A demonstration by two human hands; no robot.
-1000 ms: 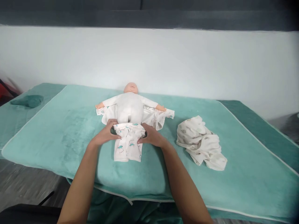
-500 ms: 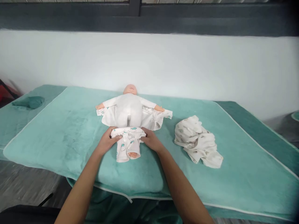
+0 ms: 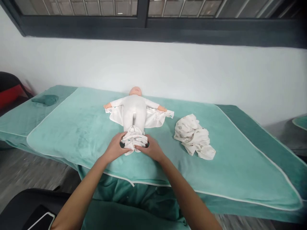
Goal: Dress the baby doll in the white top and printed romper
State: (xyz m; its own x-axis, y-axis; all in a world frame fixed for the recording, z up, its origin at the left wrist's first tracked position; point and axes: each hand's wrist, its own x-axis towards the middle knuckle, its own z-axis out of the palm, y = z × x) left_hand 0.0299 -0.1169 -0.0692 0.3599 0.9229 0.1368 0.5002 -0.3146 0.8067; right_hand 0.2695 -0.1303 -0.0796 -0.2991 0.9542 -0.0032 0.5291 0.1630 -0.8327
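A baby doll (image 3: 134, 108) lies on its back on the green bed cover, head toward the wall and arms spread. Bunched around its lower legs are white printed baby pants (image 3: 134, 140). My left hand (image 3: 118, 147) grips the pants at their left side, thumb in front. On the right side my right hand (image 3: 150, 148) grips them too, its thumb near the middle. The doll's feet are hidden by the cloth and my hands. Under the doll a white printed baby top (image 3: 157, 118) is spread open, its sleeves lying beyond the doll's hands.
A crumpled white printed cloth (image 3: 194, 136) lies right of the doll. The green bed cover (image 3: 79, 127) has a face hole (image 3: 45, 100) at its left end. A white wall (image 3: 153, 67) stands behind. A dark chair with a phone (image 3: 39, 218) is at lower left.
The pants have gone from covering the lower legs to a tight bunch near the feet, baring more of the white legs. Both hands have moved in closer together. The camera view has shifted.
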